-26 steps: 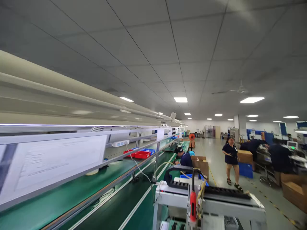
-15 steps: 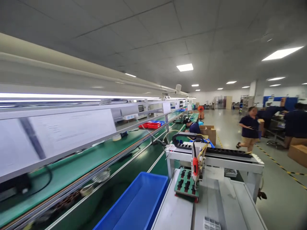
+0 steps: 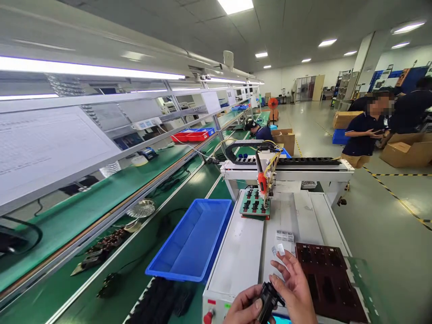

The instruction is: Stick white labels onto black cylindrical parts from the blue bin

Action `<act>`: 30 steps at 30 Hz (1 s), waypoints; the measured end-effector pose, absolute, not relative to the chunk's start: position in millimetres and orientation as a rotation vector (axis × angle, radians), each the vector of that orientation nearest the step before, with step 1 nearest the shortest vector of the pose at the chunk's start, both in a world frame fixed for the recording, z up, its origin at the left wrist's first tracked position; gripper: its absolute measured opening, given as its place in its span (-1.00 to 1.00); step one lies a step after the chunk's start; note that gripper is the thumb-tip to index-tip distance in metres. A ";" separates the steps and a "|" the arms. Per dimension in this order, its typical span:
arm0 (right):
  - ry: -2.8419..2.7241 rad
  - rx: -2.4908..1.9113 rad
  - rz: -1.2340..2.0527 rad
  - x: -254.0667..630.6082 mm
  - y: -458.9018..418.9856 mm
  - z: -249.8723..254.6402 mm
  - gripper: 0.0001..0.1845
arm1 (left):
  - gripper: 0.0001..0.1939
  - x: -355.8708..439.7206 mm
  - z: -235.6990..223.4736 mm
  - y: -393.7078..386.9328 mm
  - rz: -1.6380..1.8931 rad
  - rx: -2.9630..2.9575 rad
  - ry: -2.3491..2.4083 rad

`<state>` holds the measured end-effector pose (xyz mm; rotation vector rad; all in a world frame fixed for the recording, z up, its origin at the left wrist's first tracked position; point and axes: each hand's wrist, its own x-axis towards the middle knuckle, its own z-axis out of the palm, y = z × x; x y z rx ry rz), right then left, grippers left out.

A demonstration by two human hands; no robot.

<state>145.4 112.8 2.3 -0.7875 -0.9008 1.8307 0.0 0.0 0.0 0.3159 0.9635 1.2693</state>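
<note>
Both hands are handling a black part over the near end of the white machine bed.
Left hand (image 3: pixel 245 307): grip is wrapping the black part (image 3: pixel 267 302) from the side. Right hand (image 3: pixel 294 282): thumb is touching its upper end, other fingers are spreading half-curled; can't tell if this grip is clamping. Two small pale pieces (image 3: pixel 281 249) are showing by the right fingertips, can't tell if held. Brown tray (image 3: pixel 326 281) is lying right of the hands, blue bin (image 3: pixel 194 240) is sitting left of the machine bed (image 3: pixel 241 256). Green fixture (image 3: pixel 255 204) is carrying black pieces beside the red tool (image 3: pixel 262 182).
</note>
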 end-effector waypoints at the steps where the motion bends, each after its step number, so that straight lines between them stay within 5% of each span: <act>1: -0.894 -0.771 1.835 145.6 110.0 5.8 -0.25 | -0.47 -1.0 2.7 -0.3 1.275 0.340 0.934; 7: -0.719 -0.590 1.747 146.3 96.2 7.2 -0.39 | -0.19 -1.7 11.7 2.7 1.243 0.455 0.790; 20: -0.518 -0.556 1.695 153.9 72.4 0.4 -0.36 | -0.19 2.7 4.5 4.1 1.345 0.740 0.907; 25: -0.563 -0.676 1.621 153.1 63.9 4.4 -0.32 | 0.01 16.3 -9.4 5.7 1.413 0.655 0.818; 30: -0.727 -0.794 1.409 159.1 57.1 15.7 -0.28 | -0.17 22.9 -6.5 6.5 1.369 0.706 0.827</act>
